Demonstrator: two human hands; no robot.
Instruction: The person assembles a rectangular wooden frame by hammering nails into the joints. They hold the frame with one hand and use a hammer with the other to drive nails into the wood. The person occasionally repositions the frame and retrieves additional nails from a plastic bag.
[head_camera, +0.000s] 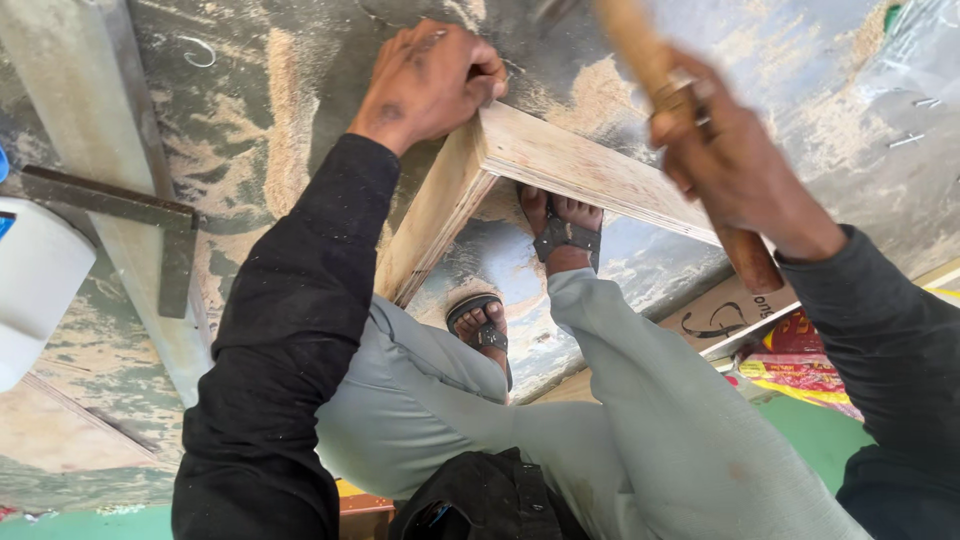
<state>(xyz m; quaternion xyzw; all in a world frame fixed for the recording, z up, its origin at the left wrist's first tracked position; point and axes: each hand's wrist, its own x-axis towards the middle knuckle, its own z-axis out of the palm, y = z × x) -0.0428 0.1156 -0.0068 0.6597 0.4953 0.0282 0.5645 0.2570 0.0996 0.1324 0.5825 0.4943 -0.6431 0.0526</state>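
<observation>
Left hand (432, 82) clamps the plywood frame (560, 165) corner, steadying the joint. Right hand (735, 165) fists a raised wooden-handled hammer (655, 70); sandalled foot (562, 228) braces inside.

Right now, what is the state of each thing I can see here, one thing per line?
Left hand: closed, pressing on the frame corner.
Right hand: gripping the hammer handle.
Hammer handle: raised, blurred; head out of view.
Plywood frame: standing on edge, corner joined.
Steel square: lying flat on the floor.
Sandals: on both feet.
</observation>
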